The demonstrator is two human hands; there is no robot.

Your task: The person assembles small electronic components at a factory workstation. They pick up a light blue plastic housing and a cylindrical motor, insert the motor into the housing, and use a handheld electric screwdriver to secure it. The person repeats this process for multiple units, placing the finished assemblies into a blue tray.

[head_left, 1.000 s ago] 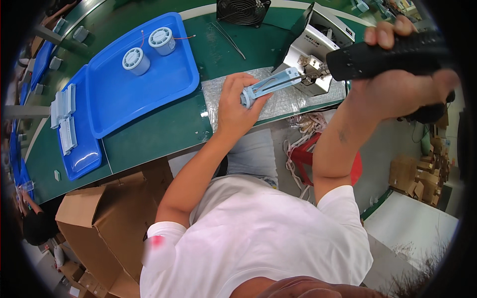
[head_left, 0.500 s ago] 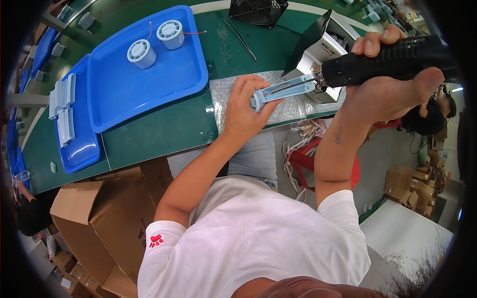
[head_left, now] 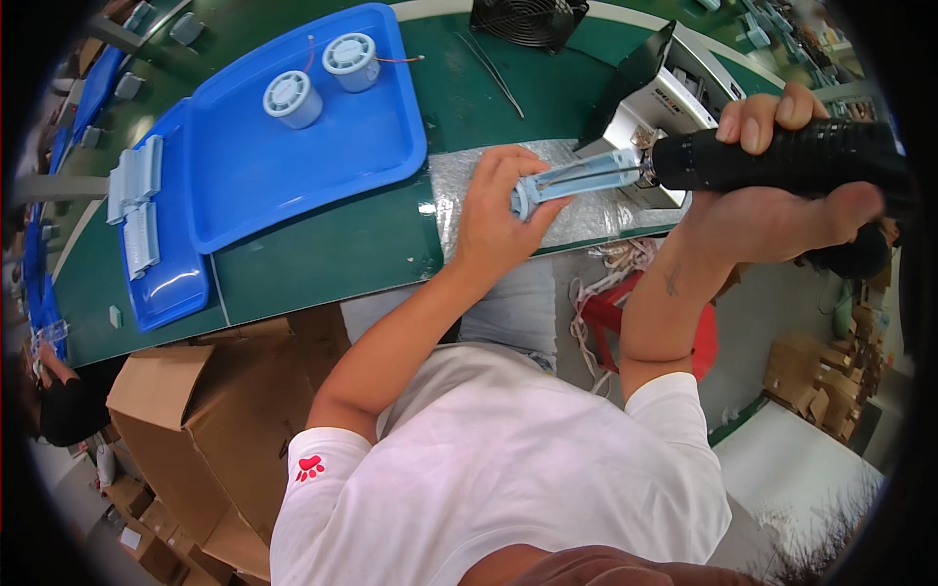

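Note:
My left hand (head_left: pixel 503 210) is closed round the round end of a long light-blue plastic housing (head_left: pixel 586 174), whose open channel faces up. Thin wire-like parts lie inside the channel. In my right hand (head_left: pixel 772 171) is a black electric screwdriver (head_left: pixel 782 159), held level with the fingers over its body and the thumb below. Its thin bit runs along the channel toward my left hand; the tip's exact contact cannot be made out. Behind the screwdriver's nose stands a silver and black box-shaped device (head_left: pixel 664 107) on the table.
A blue tray (head_left: pixel 293 195) carries two round light-blue fan-like units (head_left: pixel 293 98) with wires. Beside it, a smaller blue tray (head_left: pixel 171 298) holds slotted light-blue parts (head_left: pixel 140 186). Tweezers (head_left: pixel 493 76), a black fan (head_left: pixel 528 20) and bubble wrap (head_left: pixel 567 230) lie on the green table.
The screwdriver has come more into line with the housing, its nose now closer to the housing's open end. The whole view has shifted slightly. Both hands keep their grip.

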